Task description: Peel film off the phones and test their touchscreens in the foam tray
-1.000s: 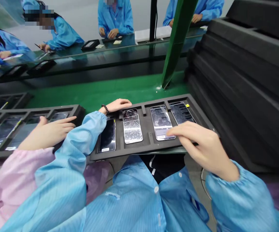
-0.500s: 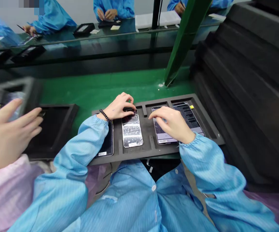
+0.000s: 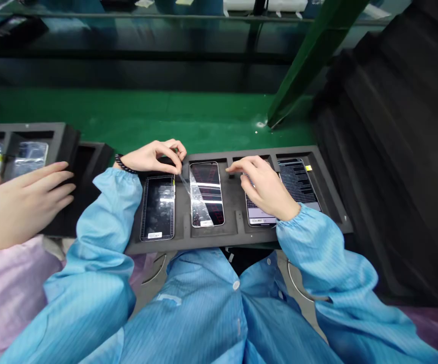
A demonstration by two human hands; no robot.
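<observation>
My left hand [image 3: 161,155] pinches the edge of a clear protective film [image 3: 199,205], half lifted off a smartphone [image 3: 210,189] in a black foam tray [image 3: 188,241]. The film slants across that phone's left side, and the phone's bare right side shows dark with reddish lines. My right hand [image 3: 260,182] hovers above a lit phone [image 3: 262,220] in the compartment to the right, index finger stretched out and the others loosely curled. At the left end lies a dark phone [image 3: 158,207] with a label at its bottom. A phone with lines of text [image 3: 298,184] lies at the right end.
A co-worker's hand [image 3: 25,205] in a pink sleeve reaches in at the left, beside another foam tray [image 3: 57,139] holding wrapped phones. Stacked black trays [image 3: 393,177] rise on the right. A green post [image 3: 306,71] stands on the green bench behind.
My left hand has moved left, peeling the film from the phone's upper right toward its lower left. My right hand stays nearly in place. The camera has tilted down.
</observation>
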